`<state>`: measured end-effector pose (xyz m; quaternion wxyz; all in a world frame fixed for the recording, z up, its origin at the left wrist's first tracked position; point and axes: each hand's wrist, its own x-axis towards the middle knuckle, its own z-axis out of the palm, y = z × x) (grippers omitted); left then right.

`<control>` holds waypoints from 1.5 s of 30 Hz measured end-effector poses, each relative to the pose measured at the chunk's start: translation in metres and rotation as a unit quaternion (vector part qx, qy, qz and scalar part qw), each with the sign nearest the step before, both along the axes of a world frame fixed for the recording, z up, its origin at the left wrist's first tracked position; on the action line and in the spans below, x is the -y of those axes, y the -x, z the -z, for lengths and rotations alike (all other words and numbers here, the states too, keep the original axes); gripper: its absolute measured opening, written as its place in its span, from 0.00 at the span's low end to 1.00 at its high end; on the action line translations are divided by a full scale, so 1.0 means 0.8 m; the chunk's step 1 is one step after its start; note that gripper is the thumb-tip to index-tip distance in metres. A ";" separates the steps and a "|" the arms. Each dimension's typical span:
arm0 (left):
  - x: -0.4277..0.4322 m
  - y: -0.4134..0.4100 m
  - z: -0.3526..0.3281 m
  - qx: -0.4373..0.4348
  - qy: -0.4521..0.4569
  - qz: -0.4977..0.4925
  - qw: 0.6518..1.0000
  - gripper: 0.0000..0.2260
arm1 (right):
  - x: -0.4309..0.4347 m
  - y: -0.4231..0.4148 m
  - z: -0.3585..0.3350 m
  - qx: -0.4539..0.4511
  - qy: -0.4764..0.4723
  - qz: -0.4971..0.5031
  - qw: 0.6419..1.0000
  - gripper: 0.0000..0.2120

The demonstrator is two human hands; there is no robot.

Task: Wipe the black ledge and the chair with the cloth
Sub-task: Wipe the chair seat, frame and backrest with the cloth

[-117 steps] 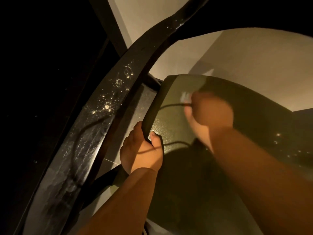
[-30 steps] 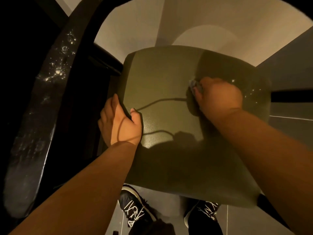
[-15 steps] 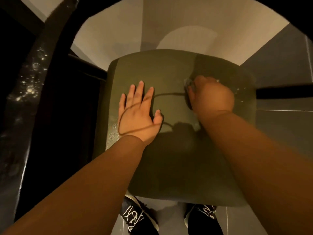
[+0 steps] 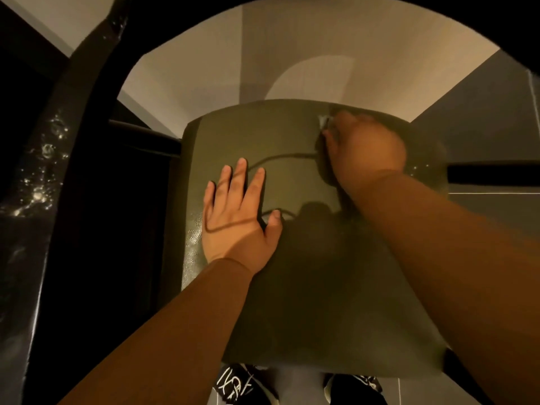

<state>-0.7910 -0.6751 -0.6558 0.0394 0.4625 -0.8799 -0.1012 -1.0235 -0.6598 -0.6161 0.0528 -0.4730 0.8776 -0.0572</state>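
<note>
**Down on the seat: one palm flat, one fist on the cloth**

Well, the action was all on the olive-green padded chair seat, which filled the middle of the head view. The left hand lay palm-down on the seat's left half, fingers straight and slightly spread, thumb out to the side, gripping nothing, just pressing flat on the upholstery. Over on the far right corner of the seat, the right hand was bunched into a fist with its knuckles up, blurred, and a scrap of pale cloth poked out at the fingertips. The hand had the cloth bundled under it against the seat, near the back edge.

A thin dark curving line ran across the upholstery between the two hands and looped over the back of the left one. The near half of the seat sat in deep shadow.

Away to the left, well apart from both hands, the glossy black curved ledge swept up the edge of the view, its surface flecked with bright specks. A black horizontal bar met the seat's left side, and another dark bar stuck out on the right. Below the seat's front edge peeked a pair of black shoes with white markings.
</note>
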 end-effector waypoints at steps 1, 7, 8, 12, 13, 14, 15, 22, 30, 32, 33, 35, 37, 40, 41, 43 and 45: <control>0.000 -0.001 -0.001 0.003 -0.001 0.003 1.000 0.33 | -0.001 -0.013 -0.003 0.023 -0.001 0.002 1.000 0.18; 0.001 -0.002 -0.002 0.010 0.004 0.007 1.000 0.33 | -0.034 -0.075 -0.002 0.069 -0.053 -0.173 0.981 0.16; 0.001 -0.002 -0.001 0.011 0.006 0.006 1.000 0.32 | -0.023 -0.058 0.001 0.054 -0.055 -0.165 0.983 0.17; 0.002 -0.002 0.000 0.009 0.007 0.009 1.000 0.32 | 0.024 0.009 -0.002 0.010 -0.066 -0.016 0.998 0.14; 0.002 -0.002 0.000 0.011 0.007 0.008 1.000 0.32 | 0.027 0.008 -0.002 0.022 -0.049 0.013 0.998 0.13; 0.002 -0.002 -0.001 0.014 0.005 0.006 1.000 0.32 | 0.024 -0.003 -0.004 0.039 -0.040 0.022 0.998 0.14; 0.003 -0.001 -0.002 0.016 0.003 0.005 1.000 0.32 | 0.017 -0.020 -0.006 0.059 -0.040 0.005 0.997 0.16; 0.001 -0.001 -0.002 0.018 0.013 0.000 1.000 0.33 | -0.015 -0.048 -0.004 0.045 -0.066 -0.144 0.986 0.17; 0.002 0.001 0.000 0.035 0.015 0.004 0.999 0.35 | -0.005 -0.015 -0.004 0.071 -0.042 0.050 0.995 0.16; 0.003 0.001 0.000 0.037 0.013 0.007 0.999 0.35 | -0.040 -0.078 0.001 0.114 -0.062 -0.050 0.990 0.14; 0.003 0.001 -0.001 0.035 0.011 0.008 0.999 0.35 | -0.055 -0.104 -0.003 0.121 -0.073 -0.095 0.985 0.13; 0.003 0.001 -0.001 0.031 0.006 0.006 0.999 0.36 | -0.075 -0.111 -0.003 0.109 -0.060 -0.125 0.984 0.08; 0.002 0.002 -0.001 0.038 0.004 0.002 0.999 0.36 | -0.080 -0.076 -0.001 0.041 -0.078 -0.111 0.990 0.08; 0.002 0.002 -0.001 0.040 0.004 0.000 0.999 0.35 | -0.076 -0.002 -0.004 -0.019 -0.061 0.016 0.998 0.14; 0.002 0.002 -0.001 0.037 0.003 0.000 0.999 0.35 | -0.076 0.007 -0.003 -0.005 -0.041 0.056 0.998 0.14; 0.002 0.002 -0.001 0.031 0.001 -0.002 1.000 0.34 | -0.076 -0.012 -0.006 0.028 -0.015 0.075 0.997 0.14; 0.000 0.004 -0.002 0.022 -0.002 -0.005 1.000 0.34 | -0.088 -0.071 -0.001 0.074 -0.036 0.009 0.997 0.14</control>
